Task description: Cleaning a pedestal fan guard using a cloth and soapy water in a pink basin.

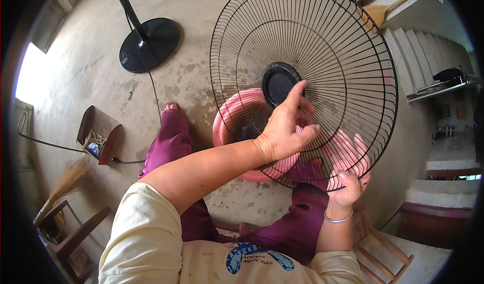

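Observation:
A round black wire fan grille [322,47] is tilted up in front of me, a dark disc [280,84] at its middle. My right hand [350,170], with a silver bangle [338,218] at its wrist, grips the lower right rim; some of its fingers show behind the wires. My left hand [287,125] reaches across the grille's face. Its index finger extends to the edge of the disc, and the thumb stands apart. I see nothing held in it. Below the grille is a pink basin [220,132]; its dark inside is partly hidden by the wires and my arm.
A black fan stand [151,44] with a cord stands at the far left. Nearer are a dustpan [98,132] with litter, a straw broom [65,183] and a wooden chair [75,233]. Wooden chair rails [385,243] are at lower right, stairs [423,57] at far right.

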The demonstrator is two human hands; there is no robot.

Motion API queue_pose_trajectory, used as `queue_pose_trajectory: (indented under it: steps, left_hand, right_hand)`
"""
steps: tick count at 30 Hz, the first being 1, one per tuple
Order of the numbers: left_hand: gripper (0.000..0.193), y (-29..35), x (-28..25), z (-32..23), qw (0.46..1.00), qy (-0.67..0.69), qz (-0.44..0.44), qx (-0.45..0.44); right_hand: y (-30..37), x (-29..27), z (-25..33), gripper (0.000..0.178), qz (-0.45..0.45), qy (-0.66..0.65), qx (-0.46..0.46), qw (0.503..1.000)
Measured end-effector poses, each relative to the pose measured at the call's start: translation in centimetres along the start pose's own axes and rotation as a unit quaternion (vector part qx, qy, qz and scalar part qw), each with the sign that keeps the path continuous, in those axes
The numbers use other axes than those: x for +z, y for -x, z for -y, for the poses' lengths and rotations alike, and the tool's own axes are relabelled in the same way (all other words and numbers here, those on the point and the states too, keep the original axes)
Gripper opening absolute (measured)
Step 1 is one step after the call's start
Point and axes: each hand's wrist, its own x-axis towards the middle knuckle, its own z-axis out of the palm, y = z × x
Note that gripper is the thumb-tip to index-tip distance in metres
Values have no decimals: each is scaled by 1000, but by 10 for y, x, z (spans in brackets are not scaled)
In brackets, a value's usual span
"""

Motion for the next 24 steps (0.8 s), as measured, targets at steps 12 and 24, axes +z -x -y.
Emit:
queue_pose_trajectory:
  steps: [12,24]
  left_hand:
    - [92,-2,4,6,996,74,-34,-26]
    - [85,-1,-3,-5,986,-164,-11,-17]
  right_hand:
    - [4,-1,1,77,2,57,4,998]
    - [4,-5,1,75,23,56,0,998]
